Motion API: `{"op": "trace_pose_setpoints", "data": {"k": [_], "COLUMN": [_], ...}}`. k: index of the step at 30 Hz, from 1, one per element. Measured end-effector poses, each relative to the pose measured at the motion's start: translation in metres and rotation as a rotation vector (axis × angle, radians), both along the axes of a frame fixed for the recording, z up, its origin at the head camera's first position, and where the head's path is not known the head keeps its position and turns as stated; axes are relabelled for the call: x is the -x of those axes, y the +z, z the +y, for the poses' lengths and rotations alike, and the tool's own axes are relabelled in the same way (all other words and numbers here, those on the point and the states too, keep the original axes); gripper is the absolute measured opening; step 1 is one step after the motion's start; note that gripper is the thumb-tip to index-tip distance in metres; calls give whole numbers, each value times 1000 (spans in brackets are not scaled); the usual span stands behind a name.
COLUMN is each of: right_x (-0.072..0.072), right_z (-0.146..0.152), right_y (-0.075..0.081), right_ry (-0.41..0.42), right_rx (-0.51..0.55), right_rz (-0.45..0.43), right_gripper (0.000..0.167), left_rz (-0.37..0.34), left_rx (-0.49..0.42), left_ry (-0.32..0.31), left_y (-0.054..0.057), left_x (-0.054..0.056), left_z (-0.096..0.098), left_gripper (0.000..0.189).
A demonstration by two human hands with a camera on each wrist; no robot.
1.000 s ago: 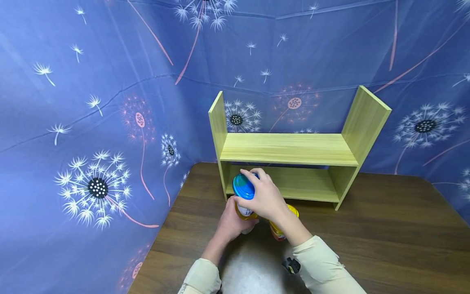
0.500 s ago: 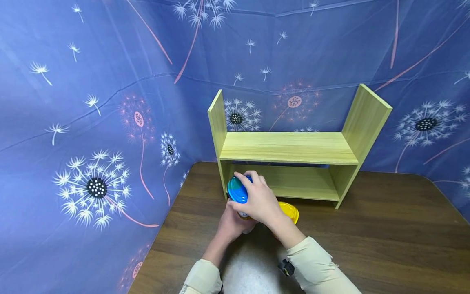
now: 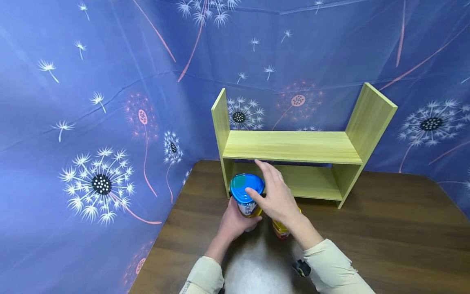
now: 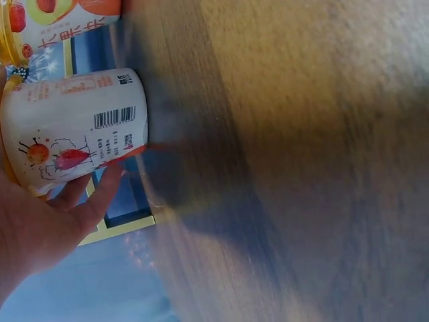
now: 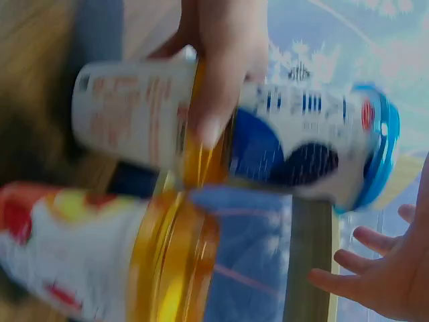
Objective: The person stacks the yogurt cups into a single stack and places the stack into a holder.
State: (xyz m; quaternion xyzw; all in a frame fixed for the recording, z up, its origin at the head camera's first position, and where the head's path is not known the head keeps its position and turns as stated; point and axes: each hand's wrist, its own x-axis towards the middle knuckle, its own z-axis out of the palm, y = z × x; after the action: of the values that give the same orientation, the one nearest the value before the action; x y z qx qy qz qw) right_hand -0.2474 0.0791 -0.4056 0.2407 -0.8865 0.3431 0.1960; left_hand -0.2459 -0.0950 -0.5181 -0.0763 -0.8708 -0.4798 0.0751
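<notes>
A fruit cup with a blue lid (image 3: 247,185) stands stacked on a second white fruit cup (image 4: 80,131) that has a yellow lid. My left hand (image 3: 235,220) grips this stack where the two cups meet, its thumb across the lower yellow lid in the right wrist view. Beside the blue lid is my right hand (image 3: 277,200), fingers spread and nothing held; in the right wrist view a gap shows between its fingers and the lid. Another fruit cup with a yellow lid (image 5: 167,261) stands to the right of the stack, partly hidden by the right forearm in the head view.
Behind the cups stands a two-tier light wooden shelf (image 3: 291,147) with raised side panels. A brown wooden table (image 3: 396,237) carries everything. Blue dandelion-print cloth (image 3: 121,81) hangs at the back and left.
My right hand has let go of the blue-lidded cup and moved right, its fingers spreading. The blue-lidded cup has shifted slightly right, its lid now more exposed. The left hand stays on the stack.
</notes>
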Motion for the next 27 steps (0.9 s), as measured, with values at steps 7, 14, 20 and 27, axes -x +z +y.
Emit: {"op": "trace_pose_setpoints", "data": {"k": [7,14,20,27], "right_x": [-3,-14,-19,-20], "right_z": [42,66,68,68], "right_y": [-23,-67,-88,-96], "right_ry": [-115,-185,-190,-184], "right_rx": [-79,-159,-151,-133], "right_rz": [-68,-156,-183,-231], "right_gripper": [80,84,90,89], "left_rz": [-9,-13,-23,-29], "left_rx": [-11,-11,-18,-15], "left_ry": [23,11,24,24], "left_y": [3,4,6,4], "left_x": [0,0,-2,-3], "left_z": [-1,1,2,3], "left_gripper": [105,102,102,102]}}
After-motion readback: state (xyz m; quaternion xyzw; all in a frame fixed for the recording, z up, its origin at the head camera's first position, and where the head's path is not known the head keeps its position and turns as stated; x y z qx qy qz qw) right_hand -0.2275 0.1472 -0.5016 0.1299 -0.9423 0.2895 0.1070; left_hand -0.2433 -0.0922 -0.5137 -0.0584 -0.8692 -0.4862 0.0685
